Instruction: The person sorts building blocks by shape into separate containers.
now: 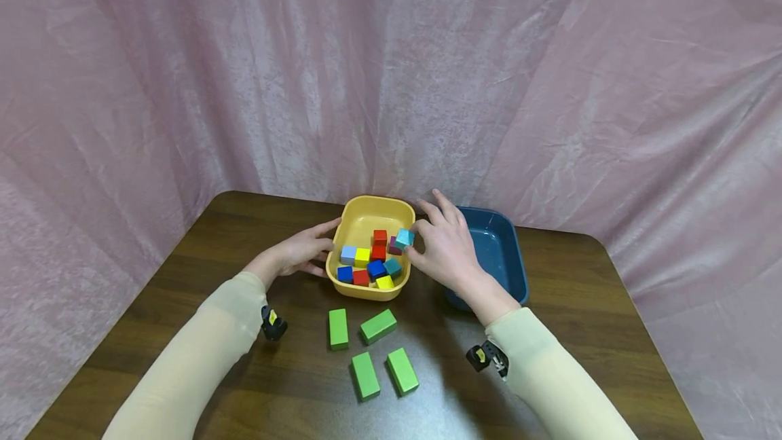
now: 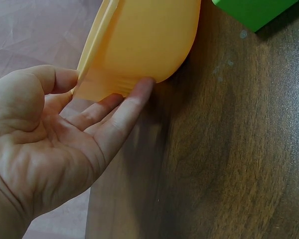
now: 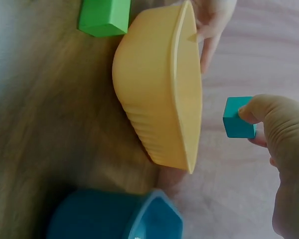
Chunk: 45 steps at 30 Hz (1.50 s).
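My right hand [image 1: 449, 250] pinches a turquoise cube [image 1: 404, 238] between thumb and fingertips, above the right side of a yellow bin [image 1: 373, 294]. In the right wrist view the held cube [image 3: 239, 118] is apart from the bin's rim. On the bin's left, my left hand [image 1: 303, 250] touches the outer wall with loosely extended fingers, its thumb at the rim [image 2: 84, 55]. Inside the bin lie several small cubes: red [image 1: 380, 237], blue [image 1: 376, 269], light blue [image 1: 348, 254], yellow [image 1: 362, 257], teal [image 1: 393, 267] and purple [image 1: 395, 246], the last partly hidden.
A dark blue bin [image 1: 519, 257] stands right of the yellow one, partly covered by my right hand and forearm. Several green rectangular blocks [image 1: 365, 376] lie on the wooden table [image 1: 275, 392] in front. A pink curtain [image 1: 366, 73] hangs behind the table's far edge.
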{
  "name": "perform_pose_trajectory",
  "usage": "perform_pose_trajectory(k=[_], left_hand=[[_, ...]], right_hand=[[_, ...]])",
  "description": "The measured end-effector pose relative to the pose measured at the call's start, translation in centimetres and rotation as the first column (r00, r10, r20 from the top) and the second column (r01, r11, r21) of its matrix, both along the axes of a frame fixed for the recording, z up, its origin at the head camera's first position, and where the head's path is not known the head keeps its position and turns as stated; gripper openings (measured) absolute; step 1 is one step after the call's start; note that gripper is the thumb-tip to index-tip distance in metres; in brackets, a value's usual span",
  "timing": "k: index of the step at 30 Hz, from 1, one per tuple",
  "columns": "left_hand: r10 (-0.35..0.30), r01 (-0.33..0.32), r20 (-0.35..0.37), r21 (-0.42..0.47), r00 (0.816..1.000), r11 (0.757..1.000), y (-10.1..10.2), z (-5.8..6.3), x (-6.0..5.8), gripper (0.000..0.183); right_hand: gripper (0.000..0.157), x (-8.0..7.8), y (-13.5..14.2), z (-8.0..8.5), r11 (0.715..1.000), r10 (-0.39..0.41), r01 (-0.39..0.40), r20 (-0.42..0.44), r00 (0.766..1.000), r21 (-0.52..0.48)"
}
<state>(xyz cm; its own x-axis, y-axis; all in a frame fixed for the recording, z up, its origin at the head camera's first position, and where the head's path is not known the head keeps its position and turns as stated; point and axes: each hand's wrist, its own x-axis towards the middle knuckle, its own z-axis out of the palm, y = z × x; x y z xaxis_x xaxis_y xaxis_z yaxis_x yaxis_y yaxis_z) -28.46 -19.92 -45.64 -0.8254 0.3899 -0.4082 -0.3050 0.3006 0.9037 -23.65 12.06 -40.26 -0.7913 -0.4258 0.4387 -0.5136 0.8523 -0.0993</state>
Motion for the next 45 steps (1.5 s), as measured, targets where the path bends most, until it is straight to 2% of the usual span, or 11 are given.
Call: perform_pose_trajectory(k=[6, 15, 19, 28, 36, 45], left_hand=[[0.001, -0.001, 0.003, 0.004, 1.000, 1.000, 0.2, 0.0, 0.0, 0.072], [-0.007, 0.007, 0.001, 0.008, 1.000, 1.000, 0.3, -0.2, 0.0, 0.071], [-0.010, 0.010, -0.003, 0.007, 1.000, 1.000, 0.3, -0.2, 0.0, 0.071], [-0.001, 0.001, 0.003, 0.006, 1.000, 1.000, 0.2, -0.3, -0.1, 0.072], [-0.001, 0.001, -0.002, 0.012, 1.000, 1.000, 0.2, -0.1, 0.0, 0.072], [0.002, -0.002, -0.006, 0.001, 1.000, 1.000, 0.1, -0.1, 0.1, 0.072]], right_hand=[[0.028, -1.7, -1.5, -0.4, 0.997, -0.056, 0.052, 0.084, 0.995, 0.052], [0.027, -2.7, -2.3, -1.3, 0.992, -0.099, 0.085, 0.145, 0.984, 0.098], [0.029, -2.8, -2.3, -1.6, 0.991, -0.106, 0.093, 0.137, 0.985, 0.101], [0.044, -2.8, -2.1, -1.5, 0.994, -0.090, 0.085, 0.075, 0.993, 0.071], [0.045, -2.7, -1.4, -1.3, 0.995, -0.092, 0.088, 0.087, 0.992, 0.044], [0.040, -2.3, -0.6, -1.0, 0.996, -0.079, 0.077, 0.049, 0.996, 0.033]])
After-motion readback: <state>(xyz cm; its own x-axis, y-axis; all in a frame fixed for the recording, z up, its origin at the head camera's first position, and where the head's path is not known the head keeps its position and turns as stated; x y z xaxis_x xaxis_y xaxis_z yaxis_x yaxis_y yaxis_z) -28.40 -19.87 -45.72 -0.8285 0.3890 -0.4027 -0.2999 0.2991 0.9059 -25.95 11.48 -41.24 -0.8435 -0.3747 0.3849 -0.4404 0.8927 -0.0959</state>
